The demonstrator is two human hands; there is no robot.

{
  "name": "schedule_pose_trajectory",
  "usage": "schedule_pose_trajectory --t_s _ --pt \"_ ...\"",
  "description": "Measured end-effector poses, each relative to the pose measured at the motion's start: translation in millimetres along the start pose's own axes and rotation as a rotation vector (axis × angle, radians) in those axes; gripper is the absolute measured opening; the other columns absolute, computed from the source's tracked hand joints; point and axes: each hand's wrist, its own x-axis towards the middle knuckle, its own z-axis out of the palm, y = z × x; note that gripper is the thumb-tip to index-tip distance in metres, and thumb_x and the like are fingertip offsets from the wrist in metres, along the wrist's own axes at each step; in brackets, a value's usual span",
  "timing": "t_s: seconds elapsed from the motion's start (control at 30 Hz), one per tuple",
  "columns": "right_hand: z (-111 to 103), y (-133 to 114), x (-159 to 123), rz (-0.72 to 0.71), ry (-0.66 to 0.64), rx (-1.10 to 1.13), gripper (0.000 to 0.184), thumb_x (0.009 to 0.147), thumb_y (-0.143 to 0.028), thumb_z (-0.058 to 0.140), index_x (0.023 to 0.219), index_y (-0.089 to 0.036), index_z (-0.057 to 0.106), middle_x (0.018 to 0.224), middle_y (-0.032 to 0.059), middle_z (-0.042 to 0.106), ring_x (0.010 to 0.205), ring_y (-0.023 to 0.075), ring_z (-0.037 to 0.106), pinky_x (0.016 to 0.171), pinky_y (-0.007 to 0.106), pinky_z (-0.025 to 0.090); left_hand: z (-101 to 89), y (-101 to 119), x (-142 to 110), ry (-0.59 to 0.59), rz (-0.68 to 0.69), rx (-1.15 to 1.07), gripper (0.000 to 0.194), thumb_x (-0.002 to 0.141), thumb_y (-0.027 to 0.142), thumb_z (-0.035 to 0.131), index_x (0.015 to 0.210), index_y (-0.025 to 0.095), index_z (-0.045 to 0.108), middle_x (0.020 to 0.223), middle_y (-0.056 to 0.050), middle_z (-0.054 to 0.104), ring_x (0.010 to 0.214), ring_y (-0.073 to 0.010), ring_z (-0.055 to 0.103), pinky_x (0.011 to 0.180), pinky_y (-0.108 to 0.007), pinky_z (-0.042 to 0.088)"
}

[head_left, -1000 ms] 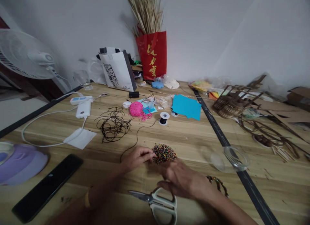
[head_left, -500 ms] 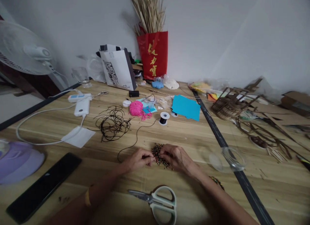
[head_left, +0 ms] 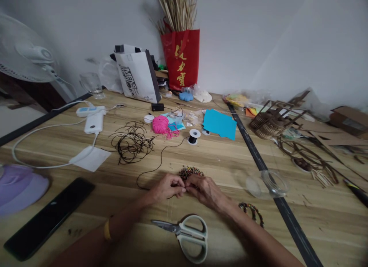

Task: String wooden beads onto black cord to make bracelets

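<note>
A: How do the beads (head_left: 192, 170) look?
B: Small, round, mixed orange, green, dark; loose grainy heap on the wood-grain bench (head_left: 224, 157), well in from its left and back edges, partly behind the right hand (head_left: 205, 190).
A: Grip?
B: Right and left hand (head_left: 167, 188): fingers curled, tips close together; can't tell if they pinch anything.
A: Cord (head_left: 161, 158)?
B: Thin, black, curving from the white-flanged spool (head_left: 193, 138) to the left hand. Metal-bladed scissors (head_left: 176, 228) this side.

Around my left forearm (head_left: 126, 217) I wear one narrow, golden-yellow band (head_left: 107, 229), its finer detail too blurred to tell; my right forearm (head_left: 253, 232), left grip (head_left: 168, 188) and right grip (head_left: 205, 189) are bare
</note>
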Motion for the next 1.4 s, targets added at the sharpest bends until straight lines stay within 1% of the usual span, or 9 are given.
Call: schedule_pose_trajectory --t_s 0.2,0.3,0.43,0.57,0.77,0.9,1.0,1.1,1.4 --pt "-17 13 -9 0.100 0.015 -0.021 0.009 0.088 -0.015 0.053 0.093 -0.018 0.060 0.087 0.0039 0.066 0.076 0.0149 0.061 0.068 0.022 0.041 1.6 -4 1 0.001 -0.021 -0.009 0.029 0.070 0.039 0.072 0.071 0.012 0.062 0.057 0.000 0.060 0.051 -0.0090 0.054 0.053 -0.021 0.045" --pt "-30 18 -20 0.163 -0.045 -0.091 0.008 0.089 -0.016 0.053 0.091 -0.018 0.060 0.084 0.0026 0.066 0.072 0.0140 0.059 0.065 0.022 0.038 3.7 -5 3 -0.015 -0.041 -0.014 0.027 0.069 0.036 0.071 0.075 0.012 0.063 0.057 0.001 0.060 0.050 -0.0088 0.054 0.052 -0.021 0.045" --pt "-38 11 -34 0.242 -0.164 -0.225 0.009 0.089 -0.016 0.053 0.084 -0.018 0.061 0.081 0.0018 0.065 0.065 0.0127 0.057 0.058 0.022 0.030 4.9 -7 4 -0.030 -0.046 0.049 0.023 0.070 0.033 0.070 0.075 0.011 0.064 0.056 0.001 0.060 0.050 -0.0088 0.053 0.053 -0.020 0.044" --pt "-33 3 -41 0.288 -0.249 -0.280 0.012 0.087 -0.010 0.053 0.083 -0.018 0.061 0.084 0.0020 0.067 0.069 0.0134 0.058 0.058 0.023 0.028 4.0 -9 5 -0.037 -0.016 0.143 0.018 0.073 0.029 0.065 0.075 0.011 0.065 0.056 0.000 0.060 0.051 -0.0097 0.054 0.052 -0.020 0.044" --pt "-18 2 -40 0.276 -0.233 -0.407 0.013 0.085 -0.007 0.052 0.084 -0.017 0.060 0.086 0.0046 0.066 0.068 0.0144 0.058 0.055 0.024 0.027 4.5 -11 7 0.000 0.018 0.206 0.014 0.073 0.023 0.061 0.074 0.010 0.065 0.057 -0.001 0.061 0.052 -0.0108 0.055 0.052 -0.020 0.043" --pt "-8 5 -37 0.124 -0.118 -0.342 0.013 0.088 -0.008 0.050 0.082 -0.017 0.057 0.080 0.0037 0.063 0.065 0.0135 0.057 0.055 0.023 0.031 3.4 -12 7 -0.026 0.019 0.154 0.019 0.073 0.028 0.063 0.074 0.010 0.064 0.058 -0.001 0.061 0.053 -0.0108 0.056 0.053 -0.020 0.044" --pt "5 12 -32 -0.048 0.093 -0.129 0.012 0.091 -0.012 0.045 0.088 -0.018 0.055 0.079 0.0031 0.061 0.067 0.0125 0.057 0.058 0.021 0.037 1.7 -11 7 -0.043 0.019 0.107 0.022 0.073 0.032 0.065 0.073 0.010 0.064 0.060 -0.001 0.061 0.054 -0.0105 0.055 0.055 -0.021 0.045" --pt "21 20 -26 -0.105 0.317 0.010 0.008 0.090 -0.015 0.048 0.085 -0.018 0.054 0.073 0.0020 0.060 0.063 0.0119 0.054 0.058 0.021 0.041 0.3 -9 7 -0.049 0.007 0.079 0.025 0.073 0.035 0.066 0.074 0.010 0.063 0.060 -0.001 0.061 0.055 -0.0101 0.055 0.055 -0.021 0.044" --pt "43 30 -22 -0.183 0.493 0.084 0.007 0.088 -0.013 0.051 0.090 -0.019 0.055 0.078 0.0046 0.062 0.069 0.0140 0.058 0.060 0.024 0.046 -1.3 -5 7 -0.038 -0.060 -0.004 0.033 0.071 0.041 0.069 0.082 0.011 0.062 0.061 0.000 0.060 0.055 -0.0098 0.055 0.053 -0.020 0.044"
